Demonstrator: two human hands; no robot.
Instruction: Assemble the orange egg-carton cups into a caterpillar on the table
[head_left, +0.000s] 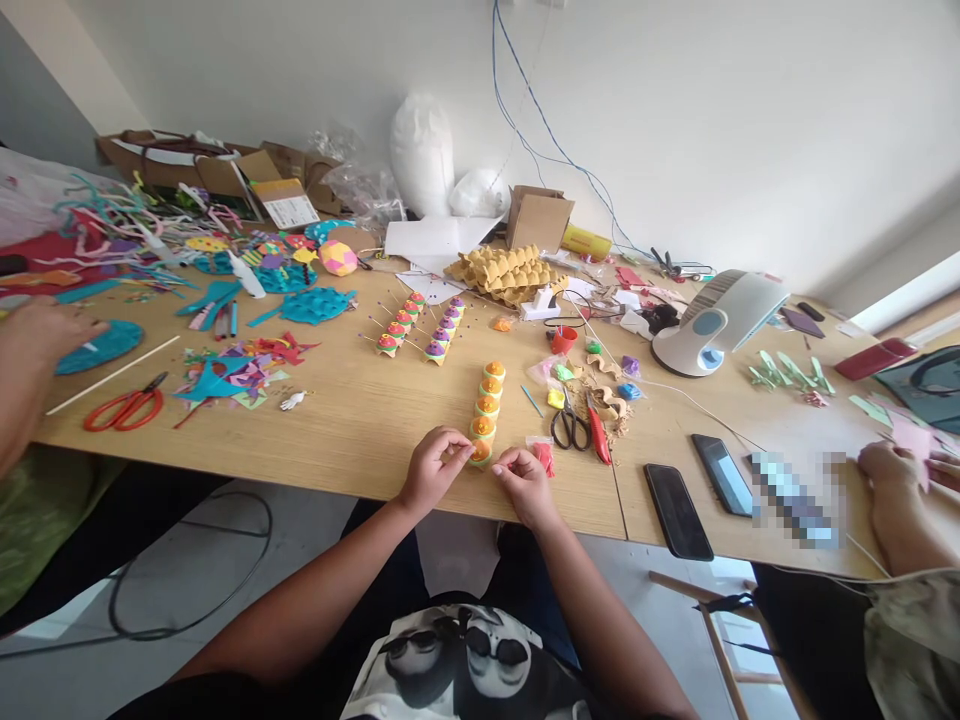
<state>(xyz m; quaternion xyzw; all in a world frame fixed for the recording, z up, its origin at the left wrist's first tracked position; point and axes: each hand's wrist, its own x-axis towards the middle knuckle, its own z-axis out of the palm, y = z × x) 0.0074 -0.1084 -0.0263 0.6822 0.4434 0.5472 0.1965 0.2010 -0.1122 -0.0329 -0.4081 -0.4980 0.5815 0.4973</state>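
At the near edge of the wooden table (360, 430), the left hand (433, 468) is seen curled, its fingertips pinched on the nearest ball (481, 452) of a row of orange-and-green clay balls (487, 405). The right hand (525, 482) is held just beside that ball, at 3 o'clock from it, with thumb and forefinger pressed together; whether anything is caught between them cannot be told. The row is laid from between the two hands toward 12 o'clock, ball touching ball.

A small packet of red clay (545, 458) is found just beside the right hand, at 1 o'clock from it. Further toward 2 o'clock, black scissors (571, 428) and a red cutter (598, 436) are laid side by side among pale brown shavings. Two dark phones (677, 510) are set near the table edge at 3 o'clock. Red scissors (127, 408) are seen well apart at 9 o'clock.

A co-worker's hand (37, 335) is rested on the table at the far left, and another person's hand (889, 465) at the far right.

Farther off, at 11 o'clock from the row, two lines of pink and purple clay figures (420, 328) are ranged. A white desk fan (712, 320) is placed at 2 o'clock. Beyond, at 12 o'clock, yellow egg-carton pieces (506, 272) are piled, with a cardboard box (538, 218) behind them near the wall.
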